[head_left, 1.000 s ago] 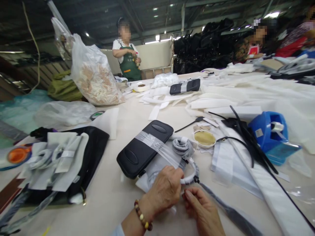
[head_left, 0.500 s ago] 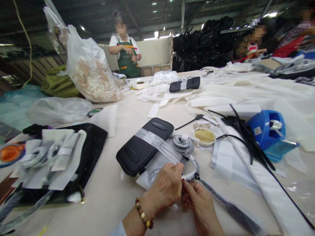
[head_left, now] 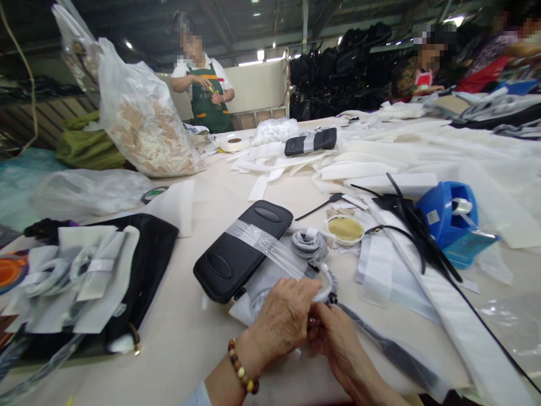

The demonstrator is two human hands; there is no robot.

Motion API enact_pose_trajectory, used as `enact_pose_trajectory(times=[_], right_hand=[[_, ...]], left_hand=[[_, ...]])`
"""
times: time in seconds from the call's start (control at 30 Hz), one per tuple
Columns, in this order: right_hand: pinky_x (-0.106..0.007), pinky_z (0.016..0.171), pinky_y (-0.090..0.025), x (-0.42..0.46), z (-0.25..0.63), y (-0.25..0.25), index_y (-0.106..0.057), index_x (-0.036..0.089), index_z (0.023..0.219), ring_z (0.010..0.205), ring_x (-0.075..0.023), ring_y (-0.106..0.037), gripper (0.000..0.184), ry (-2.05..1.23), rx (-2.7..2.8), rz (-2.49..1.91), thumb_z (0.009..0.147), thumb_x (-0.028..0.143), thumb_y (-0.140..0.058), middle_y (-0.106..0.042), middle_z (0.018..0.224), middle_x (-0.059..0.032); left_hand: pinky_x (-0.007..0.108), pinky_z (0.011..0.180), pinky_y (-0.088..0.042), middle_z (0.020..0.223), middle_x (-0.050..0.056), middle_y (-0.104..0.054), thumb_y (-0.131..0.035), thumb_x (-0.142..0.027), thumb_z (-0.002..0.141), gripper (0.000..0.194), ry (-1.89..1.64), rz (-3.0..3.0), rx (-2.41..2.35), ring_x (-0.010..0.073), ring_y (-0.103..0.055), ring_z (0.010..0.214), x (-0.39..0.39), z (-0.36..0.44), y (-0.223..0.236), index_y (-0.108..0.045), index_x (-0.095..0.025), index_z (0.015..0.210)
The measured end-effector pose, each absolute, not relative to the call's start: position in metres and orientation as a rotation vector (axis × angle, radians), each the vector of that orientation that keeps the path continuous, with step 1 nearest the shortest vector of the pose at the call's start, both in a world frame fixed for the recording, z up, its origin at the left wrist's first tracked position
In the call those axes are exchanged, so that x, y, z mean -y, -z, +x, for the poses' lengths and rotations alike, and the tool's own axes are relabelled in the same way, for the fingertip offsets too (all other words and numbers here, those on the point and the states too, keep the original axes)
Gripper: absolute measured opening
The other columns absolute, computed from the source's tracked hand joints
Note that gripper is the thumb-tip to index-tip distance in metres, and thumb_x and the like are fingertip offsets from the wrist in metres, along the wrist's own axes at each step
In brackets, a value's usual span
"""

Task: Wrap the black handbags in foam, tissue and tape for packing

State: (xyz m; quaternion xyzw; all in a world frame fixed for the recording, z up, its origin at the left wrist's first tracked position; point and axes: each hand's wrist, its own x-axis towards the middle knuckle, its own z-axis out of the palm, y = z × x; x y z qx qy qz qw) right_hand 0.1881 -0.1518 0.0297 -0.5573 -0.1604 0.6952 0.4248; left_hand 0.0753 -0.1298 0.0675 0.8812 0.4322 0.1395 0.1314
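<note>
My left hand [head_left: 282, 313], with a beaded bracelet at the wrist, is closed on the lower end of a white-wrapped bag handle [head_left: 327, 280]. Pressed up against it, my right hand [head_left: 333, 334] pinches at the same spot; its fingertips are partly hidden. Beyond them lies a black padded piece [head_left: 232, 268] with two oval marks and a clear plastic band across it. Beside that sits a coiled grey wrapped strap [head_left: 310, 246]. A plastic-covered dark strap [head_left: 393, 349] runs from the handle toward the lower right.
A black bag [head_left: 156, 248] bearing wrapped straps lies at left. On the right stand a blue tape dispenser [head_left: 448, 211], black straps [head_left: 435, 248] and a round gold-topped dish [head_left: 345, 229]. White sheets [head_left: 380, 152] and a bulging plastic bag [head_left: 143, 118] are farther back; a person in a green apron [head_left: 207, 98] stands behind.
The view has shifted slightly, so the table items sit a little farther left. My right fingers have tucked lower and closer under my left hand; both keep hold at the handle.
</note>
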Motion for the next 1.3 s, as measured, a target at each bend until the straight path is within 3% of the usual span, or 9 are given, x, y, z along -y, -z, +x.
enact_pose_trajectory(times=[0.23, 0.63, 0.9, 1.1, 1.3], right_hand=[[-0.020, 0.043, -0.034, 0.161, 0.194, -0.025, -0.052, 0.018, 0.065, 0.045, -0.0085, -0.046, 0.038, -1.735, 0.492, -1.299, 0.058, 0.050, -0.070, -0.054, 0.052, 0.0042], [-0.021, 0.044, -0.038, 0.164, 0.196, -0.024, -0.056, 0.016, 0.064, 0.045, -0.0102, -0.049, 0.037, -1.705, 0.478, -1.314, 0.047, 0.042, -0.076, -0.059, 0.054, 0.0015], [-0.025, 0.045, -0.043, 0.163, 0.190, -0.021, -0.055, 0.019, 0.077, 0.048, -0.0152, -0.052, 0.030, -1.516, 0.620, -1.354, 0.058, 0.039, -0.067, -0.060, 0.055, 0.0022], [-0.027, 0.041, -0.042, 0.165, 0.186, -0.025, -0.053, 0.021, 0.078, 0.045, -0.0160, -0.050, 0.026, -1.299, 0.762, -1.460, 0.063, 0.042, -0.059, -0.058, 0.058, 0.0016], [-0.027, 0.043, -0.043, 0.168, 0.186, -0.013, -0.056, 0.022, 0.081, 0.045, -0.0156, -0.052, 0.026, -1.284, 0.787, -1.466, 0.067, 0.044, -0.059, -0.061, 0.063, 0.0010]], left_hand=[[0.034, 0.072, -0.041, 0.084, 0.006, -0.059, -0.042, -0.010, 0.079, 0.016, -0.199, 2.552, -1.341, 0.0221, -0.051, 0.080, 0.127, 0.076, -0.073, -0.051, -0.017, 0.089], [0.031, 0.073, -0.042, 0.083, 0.006, -0.059, -0.046, -0.011, 0.073, 0.019, -0.111, 2.525, -1.363, 0.0209, -0.051, 0.079, 0.124, 0.078, -0.078, -0.052, -0.017, 0.089], [0.034, 0.079, -0.041, 0.089, 0.006, -0.061, -0.050, -0.012, 0.064, 0.027, -0.181, 2.359, -1.393, 0.0220, -0.053, 0.086, 0.120, 0.077, -0.073, -0.052, -0.017, 0.090], [0.033, 0.081, -0.041, 0.092, 0.003, -0.063, -0.051, -0.012, 0.065, 0.029, -0.233, 2.288, -1.406, 0.0205, -0.055, 0.089, 0.119, 0.075, -0.073, -0.051, -0.019, 0.093], [0.031, 0.081, -0.041, 0.092, 0.002, -0.064, -0.050, -0.011, 0.066, 0.027, -0.285, 2.241, -1.411, 0.0191, -0.055, 0.089, 0.121, 0.074, -0.076, -0.052, -0.019, 0.092]])
